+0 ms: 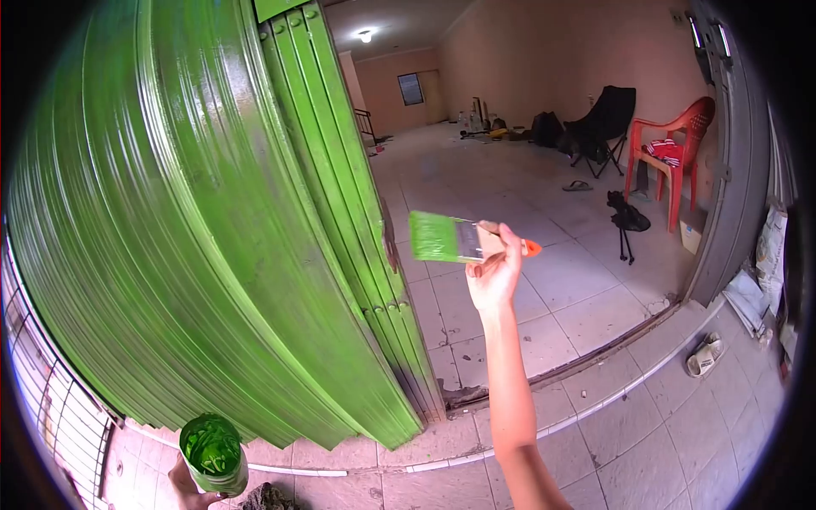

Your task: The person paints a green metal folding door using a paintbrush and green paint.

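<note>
My right hand [497,276] is closed around the handle of a paintbrush [444,238], whose wide bristles are coated in green paint and point left. The brush is in the air, apart from the folding metal door [229,221], a ribbed panel covered in glossy green. Down at the lower left, my left hand [189,491] grips a can of green paint [212,455], its open top facing up. Greyish patches show along the door's narrow edge slats [404,340].
Beyond the doorway lies a tiled room with a red plastic chair [676,144], a black folding chair [605,123] and a small black tripod [626,221]. A floor track [586,344] crosses the threshold. A shoe [704,354] lies outside at right.
</note>
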The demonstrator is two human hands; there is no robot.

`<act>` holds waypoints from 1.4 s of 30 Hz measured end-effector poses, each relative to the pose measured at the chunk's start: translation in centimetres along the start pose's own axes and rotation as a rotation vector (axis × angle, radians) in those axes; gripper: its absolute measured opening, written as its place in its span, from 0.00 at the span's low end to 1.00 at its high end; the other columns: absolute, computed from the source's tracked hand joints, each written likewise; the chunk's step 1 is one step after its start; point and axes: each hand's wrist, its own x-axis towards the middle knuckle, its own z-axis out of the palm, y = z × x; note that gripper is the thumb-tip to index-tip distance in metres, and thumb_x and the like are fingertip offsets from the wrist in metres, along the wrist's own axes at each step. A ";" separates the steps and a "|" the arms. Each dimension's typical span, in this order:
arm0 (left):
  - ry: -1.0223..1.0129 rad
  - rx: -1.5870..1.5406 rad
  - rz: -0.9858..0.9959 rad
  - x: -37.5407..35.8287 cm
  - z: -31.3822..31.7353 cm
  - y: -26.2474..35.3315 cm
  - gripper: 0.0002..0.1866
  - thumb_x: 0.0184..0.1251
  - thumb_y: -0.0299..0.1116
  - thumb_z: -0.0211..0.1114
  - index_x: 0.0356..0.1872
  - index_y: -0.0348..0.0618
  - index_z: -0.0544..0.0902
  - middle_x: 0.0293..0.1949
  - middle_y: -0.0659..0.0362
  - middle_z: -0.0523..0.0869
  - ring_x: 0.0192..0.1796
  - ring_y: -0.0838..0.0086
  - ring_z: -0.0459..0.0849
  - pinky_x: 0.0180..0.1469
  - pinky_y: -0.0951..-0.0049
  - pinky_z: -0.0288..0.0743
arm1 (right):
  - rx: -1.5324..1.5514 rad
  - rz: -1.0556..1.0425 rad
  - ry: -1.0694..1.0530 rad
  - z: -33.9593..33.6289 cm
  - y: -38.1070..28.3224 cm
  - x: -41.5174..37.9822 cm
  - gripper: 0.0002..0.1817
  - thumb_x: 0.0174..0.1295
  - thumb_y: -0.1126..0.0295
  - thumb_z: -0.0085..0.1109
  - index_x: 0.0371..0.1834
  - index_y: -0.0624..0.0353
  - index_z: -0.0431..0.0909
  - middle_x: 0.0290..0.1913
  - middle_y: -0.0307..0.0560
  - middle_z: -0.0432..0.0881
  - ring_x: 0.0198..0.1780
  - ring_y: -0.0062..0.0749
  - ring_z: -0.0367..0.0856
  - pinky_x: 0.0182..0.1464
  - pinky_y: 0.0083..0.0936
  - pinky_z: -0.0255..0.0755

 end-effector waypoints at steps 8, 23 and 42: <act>-0.017 -0.124 -0.106 -1.6 -0.5 -1.4 0.47 0.28 0.45 0.86 0.53 0.29 0.75 0.47 0.54 0.84 0.48 0.70 0.83 0.54 0.68 0.76 | -0.321 -0.091 -0.027 -1.9 3.0 2.1 0.15 0.65 0.62 0.56 0.36 0.67 0.76 0.26 0.51 0.81 0.14 0.26 0.74 0.11 0.20 0.62; -0.112 -0.134 -0.123 -0.2 0.8 -0.8 0.50 0.28 0.48 0.86 0.54 0.27 0.75 0.49 0.52 0.83 0.50 0.68 0.82 0.55 0.67 0.75 | -0.298 -0.070 -0.095 0.3 0.4 2.6 0.13 0.63 0.66 0.57 0.37 0.68 0.77 0.27 0.50 0.81 0.15 0.25 0.74 0.12 0.20 0.63; 0.198 0.710 0.520 2.0 2.6 -2.0 0.45 0.31 0.48 0.83 0.58 0.43 0.79 0.57 0.54 0.82 0.72 0.49 0.62 0.72 0.38 0.43 | -0.502 0.119 -0.704 6.4 -0.9 -16.8 0.17 0.63 0.62 0.58 0.36 0.66 0.67 0.30 0.48 0.72 0.20 0.32 0.77 0.11 0.28 0.74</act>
